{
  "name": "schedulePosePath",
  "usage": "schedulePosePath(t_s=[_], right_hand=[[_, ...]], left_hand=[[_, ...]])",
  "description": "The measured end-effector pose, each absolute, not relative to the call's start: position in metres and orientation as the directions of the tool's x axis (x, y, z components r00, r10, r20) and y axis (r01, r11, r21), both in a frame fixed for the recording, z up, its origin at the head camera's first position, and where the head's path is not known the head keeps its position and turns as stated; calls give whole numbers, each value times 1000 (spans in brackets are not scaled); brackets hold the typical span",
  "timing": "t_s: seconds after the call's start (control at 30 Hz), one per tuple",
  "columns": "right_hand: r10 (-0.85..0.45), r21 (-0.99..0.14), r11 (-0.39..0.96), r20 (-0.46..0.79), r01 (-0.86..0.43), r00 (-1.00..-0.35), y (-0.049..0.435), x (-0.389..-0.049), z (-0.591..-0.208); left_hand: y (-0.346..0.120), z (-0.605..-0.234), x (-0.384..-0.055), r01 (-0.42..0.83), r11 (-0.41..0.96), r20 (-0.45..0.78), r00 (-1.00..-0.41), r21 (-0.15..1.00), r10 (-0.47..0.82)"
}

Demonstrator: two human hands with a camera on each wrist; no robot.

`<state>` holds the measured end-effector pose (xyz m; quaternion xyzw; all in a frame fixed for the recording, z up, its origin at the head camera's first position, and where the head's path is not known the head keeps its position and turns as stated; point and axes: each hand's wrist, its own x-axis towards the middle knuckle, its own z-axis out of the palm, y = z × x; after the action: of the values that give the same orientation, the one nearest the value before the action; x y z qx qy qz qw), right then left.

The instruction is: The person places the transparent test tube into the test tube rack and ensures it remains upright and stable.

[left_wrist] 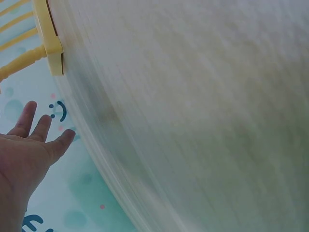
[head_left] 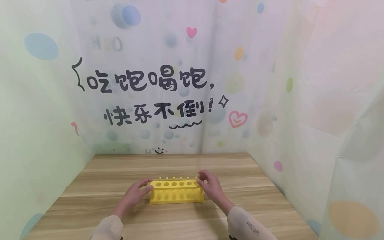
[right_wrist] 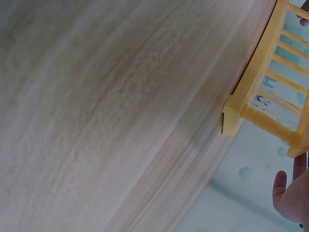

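A yellow test tube rack stands upright on the wooden table, with a row of round holes along its top and short pegs behind them. At the rack's left end is my left hand, fingers stretched, thumb and fingertips right at the top corner. My right hand is at the other end, its bent fingers and thumb around the upper part of a clear test tube in the end hole. The tube shows only faintly; fingers hide part of it. In the left wrist view, the left hand has its fingers spread.
The wood-grain table reaches back to a patterned curtain with dark lettering and coloured dots. Similar sheets hang along the left side and the right side.
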<state>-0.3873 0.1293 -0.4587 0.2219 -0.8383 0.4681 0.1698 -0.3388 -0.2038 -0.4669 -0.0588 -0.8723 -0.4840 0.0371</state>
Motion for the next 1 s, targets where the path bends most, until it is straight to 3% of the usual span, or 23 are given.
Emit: schedulePosePath(t_s=[1.0], right_hand=[[-196, -708, 493, 477, -506, -857, 139, -386, -460]], left_hand=[[-206, -465, -340, 158, 572, 134, -987, 805, 84]])
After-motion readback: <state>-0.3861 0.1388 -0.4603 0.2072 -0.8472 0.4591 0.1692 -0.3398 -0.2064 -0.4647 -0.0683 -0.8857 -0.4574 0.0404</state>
